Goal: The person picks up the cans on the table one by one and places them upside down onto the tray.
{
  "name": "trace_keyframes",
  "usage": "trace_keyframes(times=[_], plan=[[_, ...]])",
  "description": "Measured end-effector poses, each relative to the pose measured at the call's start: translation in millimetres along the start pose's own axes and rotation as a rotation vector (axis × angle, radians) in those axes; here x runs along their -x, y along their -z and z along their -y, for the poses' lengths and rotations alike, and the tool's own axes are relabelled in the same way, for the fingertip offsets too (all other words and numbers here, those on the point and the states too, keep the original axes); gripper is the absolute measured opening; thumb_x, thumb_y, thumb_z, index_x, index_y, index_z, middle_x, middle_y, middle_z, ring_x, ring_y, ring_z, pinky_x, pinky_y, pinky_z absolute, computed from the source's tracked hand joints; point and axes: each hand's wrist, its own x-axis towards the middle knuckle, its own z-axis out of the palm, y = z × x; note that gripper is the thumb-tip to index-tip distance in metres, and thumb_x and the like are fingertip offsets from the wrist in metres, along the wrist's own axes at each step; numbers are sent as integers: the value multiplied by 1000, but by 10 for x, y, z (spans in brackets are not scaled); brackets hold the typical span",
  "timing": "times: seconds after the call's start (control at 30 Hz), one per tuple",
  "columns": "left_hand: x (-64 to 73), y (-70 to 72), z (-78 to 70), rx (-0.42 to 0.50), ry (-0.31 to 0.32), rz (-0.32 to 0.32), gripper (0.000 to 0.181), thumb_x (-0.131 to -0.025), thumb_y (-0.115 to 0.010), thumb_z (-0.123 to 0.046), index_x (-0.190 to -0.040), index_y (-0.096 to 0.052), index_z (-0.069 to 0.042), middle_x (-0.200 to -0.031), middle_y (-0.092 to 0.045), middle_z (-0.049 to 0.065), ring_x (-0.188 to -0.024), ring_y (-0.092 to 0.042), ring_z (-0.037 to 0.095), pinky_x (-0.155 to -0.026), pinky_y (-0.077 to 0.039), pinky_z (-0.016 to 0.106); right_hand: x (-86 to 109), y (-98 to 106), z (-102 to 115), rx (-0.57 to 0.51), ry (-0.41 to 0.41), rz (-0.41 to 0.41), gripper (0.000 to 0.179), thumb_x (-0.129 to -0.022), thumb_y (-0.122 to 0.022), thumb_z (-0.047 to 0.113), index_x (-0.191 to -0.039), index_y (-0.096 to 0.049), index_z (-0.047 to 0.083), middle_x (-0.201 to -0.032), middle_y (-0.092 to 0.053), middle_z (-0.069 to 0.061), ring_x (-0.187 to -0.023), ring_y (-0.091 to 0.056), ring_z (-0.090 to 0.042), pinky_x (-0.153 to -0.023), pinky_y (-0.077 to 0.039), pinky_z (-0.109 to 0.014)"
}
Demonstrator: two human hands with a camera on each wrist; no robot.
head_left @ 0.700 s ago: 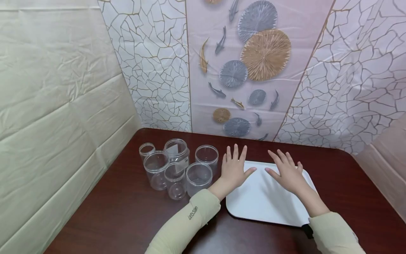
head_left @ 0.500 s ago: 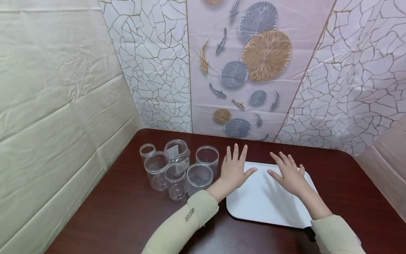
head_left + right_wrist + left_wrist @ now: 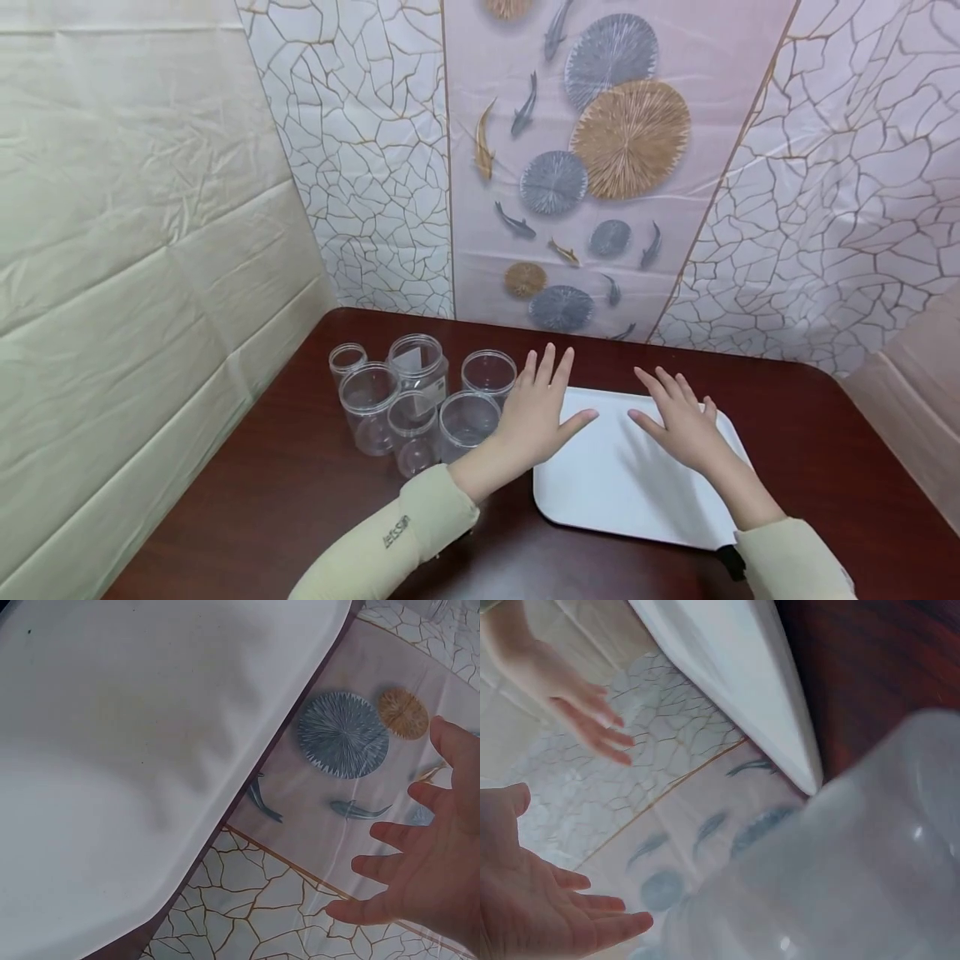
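My left hand is held with fingers spread between the cluster of jars and the white tray, its wrist overlapping the front right jar in the head view. My right hand is over the tray's right half, fingers spread, casting a shadow on it. Neither hand holds anything. Several clear, lidless plastic jars stand upright at the left, including a small one at the back and one with a white label. A jar looms close in the left wrist view.
Everything stands on a dark red-brown table. A patterned cloth backdrop hangs behind it, and a beige cloth walls off the left side. A small black object shows beside the right sleeve.
My left hand has shifted left, from over the tray's left edge towards the jars. The right hand has stayed over the tray with little movement; jars and tray are unmoved.
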Motion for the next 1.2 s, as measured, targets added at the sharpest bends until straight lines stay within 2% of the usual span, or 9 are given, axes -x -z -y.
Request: trace_keyframes(times=[0.17,0.33,0.47,0.6,0.73,0.87,1.03,1.2], plan=[[174,245,83,56,-37,-19,82,-92,-42,-59,-152,-11,-12,-157,-16,14,-145,-15,34,-114,-25,45,33,14,16,-12,4,-2,68,-94,-53,41,-148,-23,12,-149,-20,-30,-136,-13,-54,-95,-8,-79],[292,451,222,98,-43,-50,83,-93,-44,-57,-152,-10,-10,-157,-15,13,-145,-12,33,-116,-19,45,39,0,5,-20,3,3,68,-94,-53,40,-149,-23,12,-150,-20,-30,-137,-13,-53,-94,-7,-79],[355,572,411,138,-38,-146,80,-92,-48,-53,-150,-18,-8,-155,-23,15,-144,-18,33,-116,-20,45,46,-14,-4,-21,8,1,68,-94,-53,41,-149,-23,12,-150,-20,-30,-136,-14,-53,-94,-8,-78],[425,671,642,175,-32,-286,71,-91,-55,-44,-146,-32,-5,-148,-37,16,-139,-31,34,-112,-28,48,65,-15,-9,-27,12,-2,68,-94,-52,42,-148,-23,12,-150,-20,-30,-136,-14,-53,-95,-9,-78],[489,764,916,247,13,-360,63,-91,-59,-36,-143,-38,-8,-143,-45,13,-134,-39,32,-108,-33,49,92,-14,-14,-41,16,-7,68,-95,-52,40,-149,-23,13,-150,-20,-29,-136,-15,-53,-94,-9,-77],[552,837,1236,293,64,-392,60,-90,-62,-31,-143,-39,-11,-139,-47,13,-131,-39,31,-107,-34,50,128,-20,-20,-57,23,-10,68,-95,-52,39,-149,-22,13,-150,-21,-29,-136,-16,-53,-93,-11,-77],[634,830,1621,307,58,-415,62,-89,-65,-24,-143,-38,-9,-138,-46,16,-128,-39,35,-106,-31,52,160,-29,-36,-76,40,-23,68,-95,-51,39,-150,-21,13,-149,-22,-29,-135,-18,-53,-93,-14,-76],[681,779,1876,345,44,-433,64,-87,-66,-19,-143,-36,-7,-139,-44,19,-122,-41,38,-99,-33,53,190,-21,-71,-56,49,-46,68,-95,-53,37,-149,-21,11,-148,-25,-30,-134,-21,-53,-90,-20,-77]])
